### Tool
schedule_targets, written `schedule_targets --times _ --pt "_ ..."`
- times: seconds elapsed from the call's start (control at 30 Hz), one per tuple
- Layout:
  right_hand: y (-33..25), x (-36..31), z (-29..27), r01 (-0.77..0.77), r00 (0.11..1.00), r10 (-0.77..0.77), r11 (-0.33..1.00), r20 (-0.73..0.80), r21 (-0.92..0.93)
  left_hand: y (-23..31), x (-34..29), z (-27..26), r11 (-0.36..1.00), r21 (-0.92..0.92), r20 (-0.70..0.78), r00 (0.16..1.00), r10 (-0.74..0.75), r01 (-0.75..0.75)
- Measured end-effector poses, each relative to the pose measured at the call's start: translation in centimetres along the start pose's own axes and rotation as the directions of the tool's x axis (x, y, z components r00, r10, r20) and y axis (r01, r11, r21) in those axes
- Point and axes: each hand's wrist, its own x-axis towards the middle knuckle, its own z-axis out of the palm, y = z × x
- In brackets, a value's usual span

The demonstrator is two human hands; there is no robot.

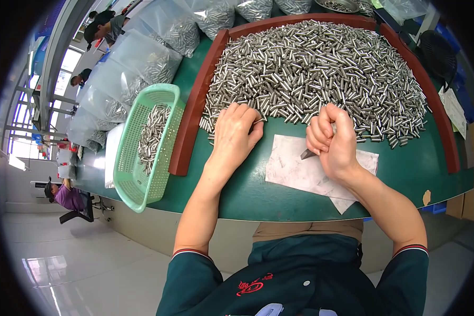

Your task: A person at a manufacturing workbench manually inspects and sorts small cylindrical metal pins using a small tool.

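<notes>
A broad heap of small shiny metal pins (pixel 321 73) covers the far part of the green table. At the heap's near left edge is my left hand (pixel 233 132), palm down with its fingers curled. A single metal pin (pixel 260 120) shows between its thumb and forefinger. My right hand (pixel 333 141) is closed in a fist above a smudged white cloth (pixel 289 164). The dark, flat end of a grey tool (pixel 307 154) sticks out below that fist; the rest of it is hidden in the palm.
Red-brown wooden rails (pixel 192 113) border the heap. To the left stands a green perforated basket (pixel 122 163) partly filled with pins. Clear plastic bags (pixel 147 52) of pins line the table behind it. A black fan (pixel 438 52) is at the far right. Other people work at the far left.
</notes>
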Motion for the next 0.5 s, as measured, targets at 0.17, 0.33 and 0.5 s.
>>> schedule_targets --times 0.17,0.33,0.5 --pt "-0.14 0.09 -0.24 -0.001 1.0 0.001 1.0 -0.006 -0.006 0.68 0.61 -0.28 0.934 -0.357 -0.028 0.999 -0.039 0.026" --pt "-0.33 0.24 -0.12 -0.011 1.0 0.011 1.0 -0.003 0.007 0.95 0.83 -0.4 0.924 -0.379 -0.009 0.998 -0.056 0.049" --pt "-0.25 0.18 0.35 -0.009 1.0 0.01 0.999 -0.01 0.032 0.8 0.76 -0.77 0.932 -0.363 -0.005 1.0 -0.018 0.015"
